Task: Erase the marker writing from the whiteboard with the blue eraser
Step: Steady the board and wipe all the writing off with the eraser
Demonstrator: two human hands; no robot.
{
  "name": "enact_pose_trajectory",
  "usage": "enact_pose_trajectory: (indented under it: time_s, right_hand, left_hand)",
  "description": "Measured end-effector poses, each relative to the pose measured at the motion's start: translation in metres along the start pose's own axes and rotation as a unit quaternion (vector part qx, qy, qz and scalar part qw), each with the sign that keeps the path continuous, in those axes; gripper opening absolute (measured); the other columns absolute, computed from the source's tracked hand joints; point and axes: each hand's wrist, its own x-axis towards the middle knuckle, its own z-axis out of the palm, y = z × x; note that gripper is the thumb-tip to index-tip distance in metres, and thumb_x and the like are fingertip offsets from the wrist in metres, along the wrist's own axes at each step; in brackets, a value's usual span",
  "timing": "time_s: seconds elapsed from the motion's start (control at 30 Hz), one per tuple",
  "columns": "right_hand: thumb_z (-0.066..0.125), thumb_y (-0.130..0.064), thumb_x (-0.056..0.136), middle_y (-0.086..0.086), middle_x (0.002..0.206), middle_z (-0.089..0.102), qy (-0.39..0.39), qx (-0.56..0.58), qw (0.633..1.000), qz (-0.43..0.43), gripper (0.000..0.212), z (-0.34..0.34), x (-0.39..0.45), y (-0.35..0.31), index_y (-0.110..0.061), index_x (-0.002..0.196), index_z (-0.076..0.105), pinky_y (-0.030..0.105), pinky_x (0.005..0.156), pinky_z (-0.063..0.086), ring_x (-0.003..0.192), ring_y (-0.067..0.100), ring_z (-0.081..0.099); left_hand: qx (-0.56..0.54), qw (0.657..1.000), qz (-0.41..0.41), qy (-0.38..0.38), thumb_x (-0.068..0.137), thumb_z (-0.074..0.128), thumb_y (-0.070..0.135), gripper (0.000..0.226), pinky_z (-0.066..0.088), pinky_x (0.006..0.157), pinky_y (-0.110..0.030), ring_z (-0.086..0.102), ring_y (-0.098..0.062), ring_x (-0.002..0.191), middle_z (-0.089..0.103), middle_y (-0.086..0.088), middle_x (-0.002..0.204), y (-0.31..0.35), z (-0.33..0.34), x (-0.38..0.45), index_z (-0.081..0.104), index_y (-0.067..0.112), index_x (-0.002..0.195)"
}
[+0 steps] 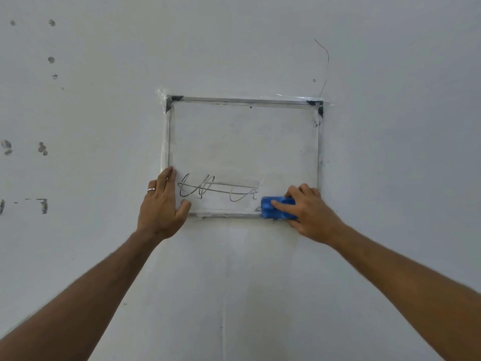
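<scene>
Here, everything hangs on where the marker writing (pixel 218 190) sits relative to the blue eraser (pixel 277 208): the looping scrawl runs as a long horizontal band across the lower part of the whiteboard (pixel 244 142), and it lies directly to the left of the eraser, at almost the same height. The right hand (pixel 309 212) has its fingers curled over the eraser and its thumb laid across the front, pressing the block against the whiteboard's bottom right corner, partly over the lower frame edge. The eraser's long axis lies sideways, in line with the writing, so its short end faces the nearest stroke, which ends just beside it. The left hand (pixel 162 204) lies with straight fingers against the whiteboard's bottom left corner, palm on the wall (pixel 390 152) and thumb spread onto the board, holding nothing; I'd say it is bracing the frame. The right hand is plainly the working one. The patch of board immediately around the eraser looks free of ink, while the band to its left is untouched, so I judge the next move to be a leftward sweep, slightly raised, toward the left hand.
</scene>
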Motion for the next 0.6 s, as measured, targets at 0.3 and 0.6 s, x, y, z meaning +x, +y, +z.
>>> enact_pose_trajectory:
  time_s: [0.3,0.6]
  right_hand:
    - [0.078,-0.015,0.076,0.011,0.105,0.057,0.037,-0.023,0.997,0.059,0.054,-0.007,0.005,0.008,-0.024,0.127,0.066,0.049,0.083,0.044,0.093,0.034,0.051]
    - [0.076,-0.019,0.079,0.011,0.108,0.057,0.016,-0.038,0.999,0.029,0.057,-0.008,0.005,0.009,-0.025,0.133,0.061,0.048,0.083,0.045,0.093,0.033,0.051]
  left_hand:
    - [0.015,1.0,0.004,-0.021,0.084,0.037,0.049,0.085,0.041,0.107,-0.049,0.03,-0.035,0.139,0.019,-0.006,0.165,0.001,0.001,-0.002,0.027,0.003,0.155]
    - [0.034,0.999,0.001,-0.025,0.085,0.035,0.05,0.087,0.036,0.113,-0.05,0.024,-0.033,0.146,0.014,-0.008,0.167,0.003,0.005,-0.006,0.024,0.002,0.156]
